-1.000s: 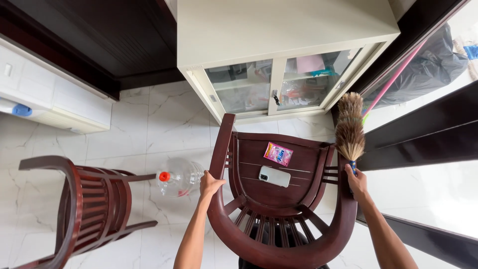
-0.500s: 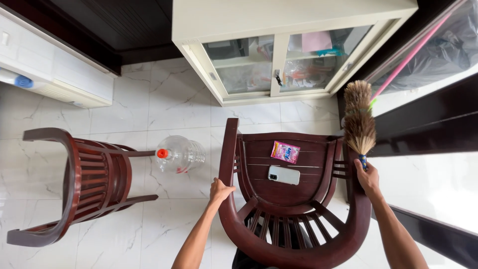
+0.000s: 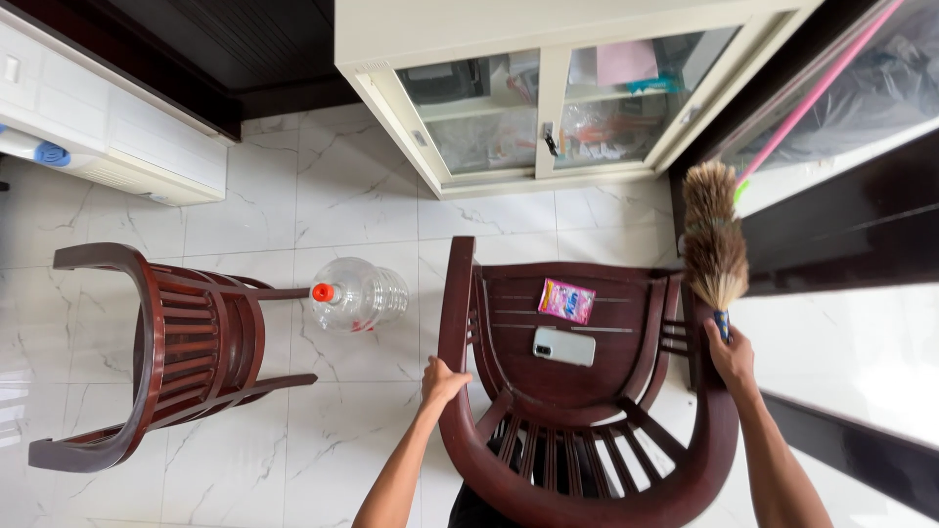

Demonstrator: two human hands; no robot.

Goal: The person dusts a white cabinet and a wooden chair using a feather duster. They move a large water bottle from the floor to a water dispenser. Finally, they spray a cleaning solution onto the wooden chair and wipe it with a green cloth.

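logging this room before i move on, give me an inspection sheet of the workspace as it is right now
surface: white marble-look tiled floor.
job's things: dark red-brown wooden armchair with curved slatted back; brown feather duster with blue handle, upright beside the chair's arm.
clutter: white smartphone and small pink sachet lie on the seat, apart; clear plastic water jug with red cap lies on the floor; second matching wooden armchair on the left.
grips: left hand grips the chair's armrest; right hand holds the duster handle.
cables: nothing seen.
surroundings: cream glass-door cabinet; pink broom handle; white appliance.
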